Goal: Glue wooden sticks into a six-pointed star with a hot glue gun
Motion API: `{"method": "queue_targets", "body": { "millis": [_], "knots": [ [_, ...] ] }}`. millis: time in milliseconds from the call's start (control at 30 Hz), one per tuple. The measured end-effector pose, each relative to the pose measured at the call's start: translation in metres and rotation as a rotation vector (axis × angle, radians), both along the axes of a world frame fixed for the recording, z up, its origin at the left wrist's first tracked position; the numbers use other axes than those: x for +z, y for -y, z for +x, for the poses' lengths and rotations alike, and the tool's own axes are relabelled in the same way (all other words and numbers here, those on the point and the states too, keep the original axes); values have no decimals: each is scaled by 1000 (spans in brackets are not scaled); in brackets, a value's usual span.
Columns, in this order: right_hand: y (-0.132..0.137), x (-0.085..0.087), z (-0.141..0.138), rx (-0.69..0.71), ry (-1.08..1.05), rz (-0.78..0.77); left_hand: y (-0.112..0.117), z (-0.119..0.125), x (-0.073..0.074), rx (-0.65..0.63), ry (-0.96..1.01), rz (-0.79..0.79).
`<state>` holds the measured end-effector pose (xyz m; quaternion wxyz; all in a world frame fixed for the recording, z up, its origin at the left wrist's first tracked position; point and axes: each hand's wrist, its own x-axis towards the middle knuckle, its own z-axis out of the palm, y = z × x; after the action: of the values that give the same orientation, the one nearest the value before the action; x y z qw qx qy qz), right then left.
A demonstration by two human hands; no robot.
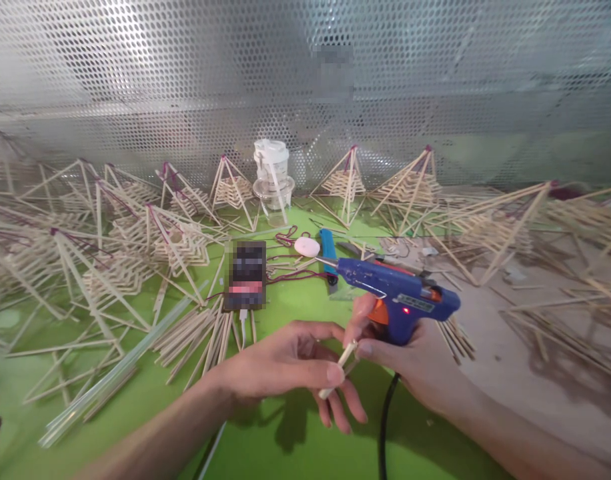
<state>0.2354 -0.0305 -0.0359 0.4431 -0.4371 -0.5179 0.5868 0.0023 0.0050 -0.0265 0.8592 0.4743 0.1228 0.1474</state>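
My right hand (390, 350) grips a blue hot glue gun (393, 290) with an orange trigger and a red light lit; its nozzle points left, and its black cord (385, 427) runs down toward me. My left hand (300, 367) pinches a short wooden stick (339, 367) between thumb and fingers, and the stick's upper end touches the fingers of my right hand. Both hands hover over the green mat (285, 440).
Many stick pyramids (175, 240) crowd the left and back of the table, more on the right (410, 183). Loose sticks (200, 333), clear glue rods (120, 373), a phone (244, 275), a blue cutter (328, 250), a white oval object (307, 247) and stacked clear jars (272, 177) lie around. A perforated metal wall (305, 80) stands behind.
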Motion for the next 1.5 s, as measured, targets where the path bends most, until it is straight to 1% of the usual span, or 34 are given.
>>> {"method": "queue_targets", "body": {
  "millis": [67,133,200,267,333,367,433,500,567,667,733,833,967,1067,1200,1367,1500],
  "knots": [
    [0,2,-1,-6,-6,10,1,1,1,13,-6,-1],
    [-2,5,-3,-22,-2,35,2,0,3,52,-25,11],
    [-3,8,-4,-88,21,85,1,-4,9,122,-61,55],
    [-5,10,-2,-179,24,130,-2,-11,18,231,-130,150],
    [-6,12,0,-223,-14,151,-6,-20,27,374,-229,330],
    [-7,12,1,-216,-38,147,-8,-24,31,481,-279,446],
    [-7,14,4,-163,-82,136,-12,-30,35,682,-413,756],
    [-6,16,5,-94,-118,127,-14,-34,36,829,-501,1039],
    [-4,17,6,-39,-150,126,-14,-34,35,918,-499,1241],
    [-1,17,7,11,-143,127,-13,-34,34,983,-443,1410],
    [0,16,9,35,-124,140,-12,-34,34,997,-424,1461],
    [0,15,11,64,-100,131,-13,-36,35,1012,-428,1489],
    [1,14,14,91,-55,104,-15,-38,37,1016,-443,1485],
    [3,13,15,116,-12,71,-15,-39,37,1044,-484,1474],
    [4,9,17,145,-10,44,-15,-39,37,1066,-522,1479],
    [4,8,17,144,-15,59,-15,-39,37,1073,-512,1478],
    [4,7,16,171,-10,78,-15,-39,38,1072,-499,1493]
  ]
}}
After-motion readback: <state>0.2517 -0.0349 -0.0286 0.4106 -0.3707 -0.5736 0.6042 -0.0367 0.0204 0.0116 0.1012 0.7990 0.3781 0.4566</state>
